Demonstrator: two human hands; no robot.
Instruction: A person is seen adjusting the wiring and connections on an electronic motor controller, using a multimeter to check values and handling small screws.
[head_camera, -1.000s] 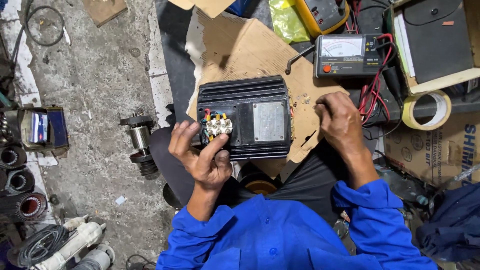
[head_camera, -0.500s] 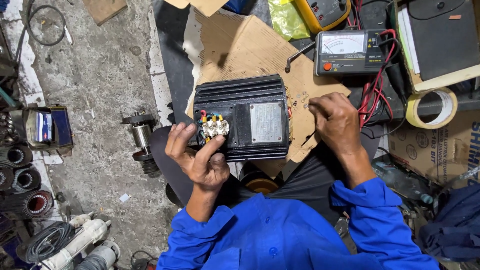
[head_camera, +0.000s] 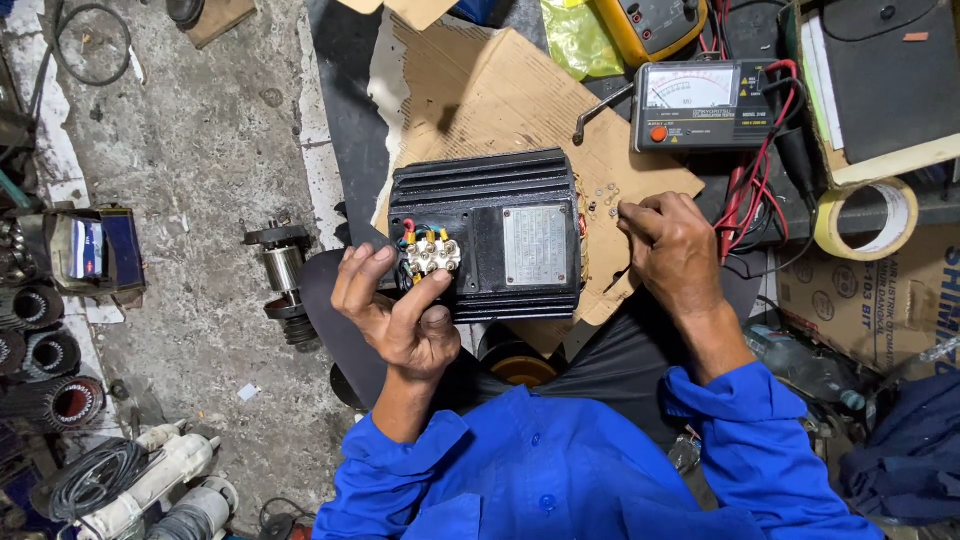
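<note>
While the black finned motor housing (head_camera: 485, 235) is rested across the lap, its terminal block (head_camera: 430, 255) is being worked on.
The left hand (head_camera: 395, 320) is cupped open, fingers (head_camera: 425, 292) touching the terminals; the right hand (head_camera: 672, 245) is curled, fingertips pinched over small washers (head_camera: 605, 198) on the cardboard (head_camera: 500, 95) just beyond. Fine pinching and careful placement are judged necessary next.

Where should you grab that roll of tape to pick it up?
Probably pinch the ring wall of the masking tape roll from above, one finger through its open centre, one outside. It lies flat, hole up, with a cardboard box and red wires close by.
</note>
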